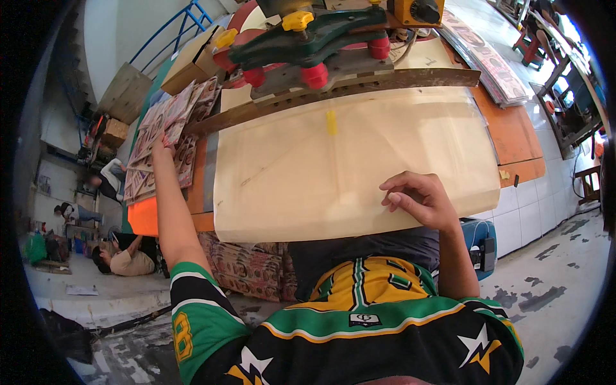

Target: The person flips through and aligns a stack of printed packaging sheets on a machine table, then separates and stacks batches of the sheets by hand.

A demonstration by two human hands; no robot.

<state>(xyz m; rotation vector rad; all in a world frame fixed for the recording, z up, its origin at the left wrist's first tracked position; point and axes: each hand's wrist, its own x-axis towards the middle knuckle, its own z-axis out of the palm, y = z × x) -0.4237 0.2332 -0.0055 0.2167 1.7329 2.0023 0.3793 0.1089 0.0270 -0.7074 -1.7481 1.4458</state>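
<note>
My left hand (162, 140) is stretched out to a pile of printed flat packets (144, 170) at the left end of the table, its fingers closed on the edge of one packet. Its fingertips are small and partly lost against the print. Over the front right part of a wide cream-coloured sheet (289, 173) hovers my right hand (420, 199). Its fingers are loosely bent, with the thumb apart and nothing between them. A strip of yellow tape (331, 122) sits near the far edge of the sheet.
Behind the sheet runs a metal bar (410, 79), below a dark green press (308, 42) with red feet and yellow knobs. Another stack of printed sheets (484, 61) lies at the far right. A cardboard box (189, 64) stands back left. Several people sit or stand beyond the table on the left.
</note>
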